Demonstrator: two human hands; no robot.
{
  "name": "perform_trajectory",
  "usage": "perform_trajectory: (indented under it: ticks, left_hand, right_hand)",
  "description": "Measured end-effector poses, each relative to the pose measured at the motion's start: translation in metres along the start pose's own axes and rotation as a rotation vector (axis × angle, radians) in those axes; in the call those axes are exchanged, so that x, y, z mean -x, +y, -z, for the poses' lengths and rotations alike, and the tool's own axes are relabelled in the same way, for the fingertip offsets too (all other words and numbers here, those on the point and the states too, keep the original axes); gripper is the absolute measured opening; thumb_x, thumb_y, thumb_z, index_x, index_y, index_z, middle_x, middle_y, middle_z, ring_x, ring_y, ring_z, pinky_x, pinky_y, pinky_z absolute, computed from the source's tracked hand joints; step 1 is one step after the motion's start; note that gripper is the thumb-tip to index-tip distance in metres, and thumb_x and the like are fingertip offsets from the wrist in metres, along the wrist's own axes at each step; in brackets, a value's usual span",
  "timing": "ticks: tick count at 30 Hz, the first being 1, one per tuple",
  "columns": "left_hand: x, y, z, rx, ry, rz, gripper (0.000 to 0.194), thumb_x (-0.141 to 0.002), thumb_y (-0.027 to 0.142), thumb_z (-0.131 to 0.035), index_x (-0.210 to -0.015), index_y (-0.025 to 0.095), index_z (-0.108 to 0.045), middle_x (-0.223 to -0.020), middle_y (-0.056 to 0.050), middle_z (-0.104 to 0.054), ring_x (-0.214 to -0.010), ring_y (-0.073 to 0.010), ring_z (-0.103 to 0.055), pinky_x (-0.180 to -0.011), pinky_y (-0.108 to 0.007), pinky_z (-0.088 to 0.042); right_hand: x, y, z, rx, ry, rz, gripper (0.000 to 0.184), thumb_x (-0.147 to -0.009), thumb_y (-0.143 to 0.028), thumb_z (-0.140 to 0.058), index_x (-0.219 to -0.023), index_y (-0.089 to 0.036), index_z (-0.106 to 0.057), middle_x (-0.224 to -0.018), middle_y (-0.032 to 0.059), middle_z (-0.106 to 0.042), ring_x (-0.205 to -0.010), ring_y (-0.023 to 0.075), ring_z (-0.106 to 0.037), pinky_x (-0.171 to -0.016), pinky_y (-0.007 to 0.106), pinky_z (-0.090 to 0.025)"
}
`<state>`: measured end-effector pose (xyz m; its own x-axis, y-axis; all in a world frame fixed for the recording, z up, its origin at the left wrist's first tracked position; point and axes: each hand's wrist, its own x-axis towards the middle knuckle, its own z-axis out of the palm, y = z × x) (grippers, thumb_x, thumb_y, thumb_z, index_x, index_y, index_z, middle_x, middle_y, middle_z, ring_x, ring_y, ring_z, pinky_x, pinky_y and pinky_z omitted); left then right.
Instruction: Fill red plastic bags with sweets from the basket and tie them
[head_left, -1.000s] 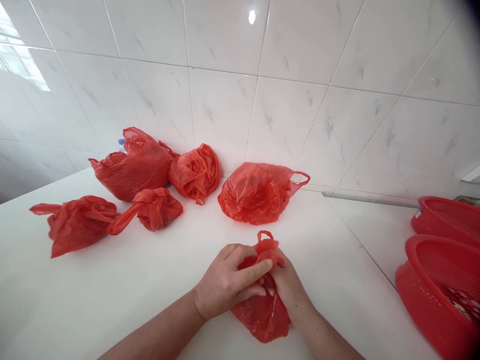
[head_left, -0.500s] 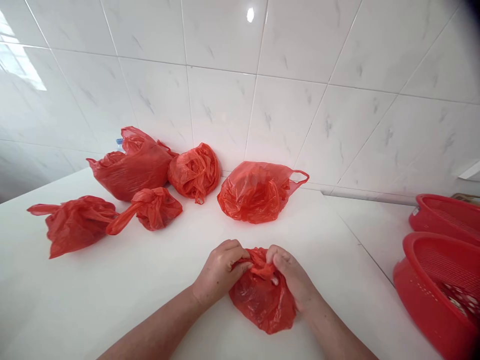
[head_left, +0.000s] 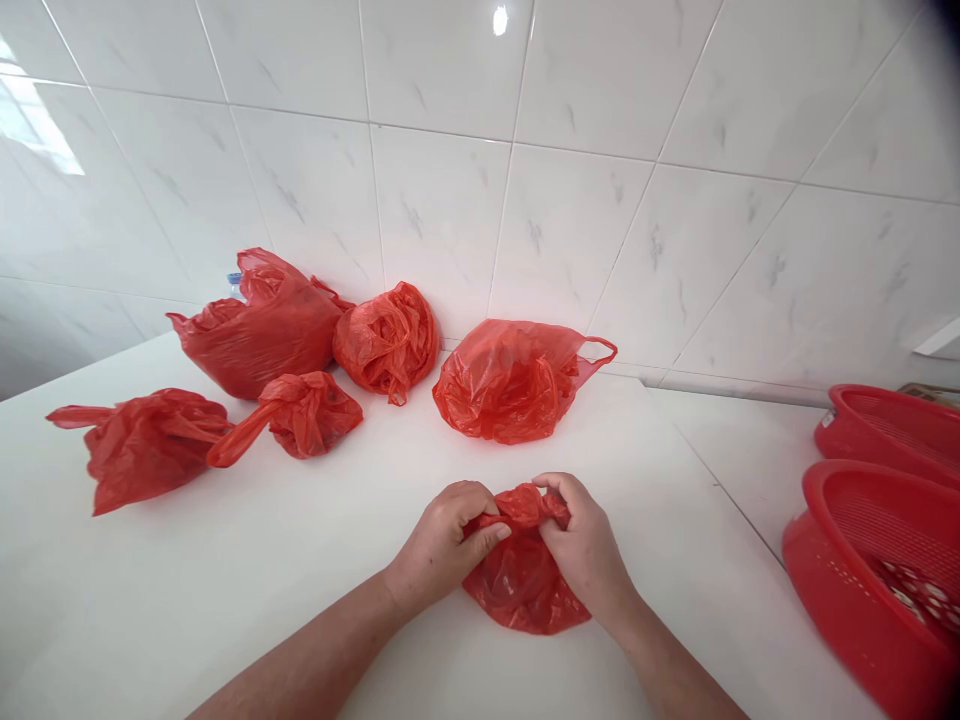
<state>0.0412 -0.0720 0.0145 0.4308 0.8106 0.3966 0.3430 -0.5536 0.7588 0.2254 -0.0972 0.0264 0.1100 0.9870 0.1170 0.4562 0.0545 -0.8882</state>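
Note:
A thin red plastic bag (head_left: 525, 590) rests on the white tabletop between my hands, its gathered top bunched up and twisted. My left hand (head_left: 454, 545) pinches the left side of the bunched top between thumb and fingers. On the other side, my right hand (head_left: 589, 545) grips the right end of that gathered plastic, fingers curled over it. Something darker shows faintly through the bag's belly, but I cannot make out what it is. Straight behind my hands lies another red plastic bag (head_left: 510, 385) with one handle loop sticking out to the right.
To the left sit a large full red bag (head_left: 262, 335), a rounded bag (head_left: 390, 345) and two knotted bags (head_left: 154, 445). Part of a blue-capped bottle (head_left: 235, 283) shows behind. Red plastic baskets (head_left: 840, 560) stand at right. A tiled wall (head_left: 450, 200) closes the back.
My hands have moved apart from their overlapped position to opposite sides of the bag's top. The handle loop that stuck up is now gathered in, and the top looks more tightly twisted.

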Motion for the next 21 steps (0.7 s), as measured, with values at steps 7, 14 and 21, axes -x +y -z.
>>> perform_trajectory:
  ticks: [7, 14, 21]
  left_hand:
    - [-0.001, 0.001, 0.004, -0.18, 0.01, -0.236, 0.009, -0.081, 0.018, -0.058, -0.073, 0.019, -0.054, -0.079, -0.002, -0.06, -0.077, -0.015, -0.051, -0.076, -0.032, -0.044]
    - [-0.005, -0.004, 0.014, -0.248, 0.071, -0.265, 0.003, -0.082, 0.02, -0.057, -0.079, 0.02, -0.058, -0.094, -0.006, -0.06, -0.088, -0.0172, -0.055, -0.08, -0.033, -0.047]
    - [-0.006, -0.011, 0.027, -0.245, 0.142, -0.202, 0.007, -0.083, 0.024, -0.056, -0.078, 0.019, -0.057, -0.105, -0.007, -0.058, -0.098, -0.0182, -0.054, -0.084, -0.033, -0.046]
  right_hand:
    - [-0.004, 0.001, 0.003, -0.175, 0.002, -0.083, 0.017, -0.075, -0.019, -0.046, -0.081, -0.025, -0.061, -0.079, -0.0021, -0.064, -0.073, 0.0169, -0.057, -0.063, 0.027, -0.046]
    - [-0.009, 0.004, 0.012, -0.745, -0.246, -0.197, 0.031, -0.073, -0.023, -0.061, -0.104, -0.026, -0.063, -0.108, 0.0051, -0.064, -0.092, 0.0233, -0.06, -0.08, 0.037, -0.048]
    - [-0.018, 0.015, 0.03, -1.065, -0.236, -0.156, 0.025, -0.077, -0.032, -0.065, -0.1, -0.023, -0.066, -0.105, 0.0042, -0.061, -0.1, 0.0194, -0.054, -0.084, 0.031, -0.047]
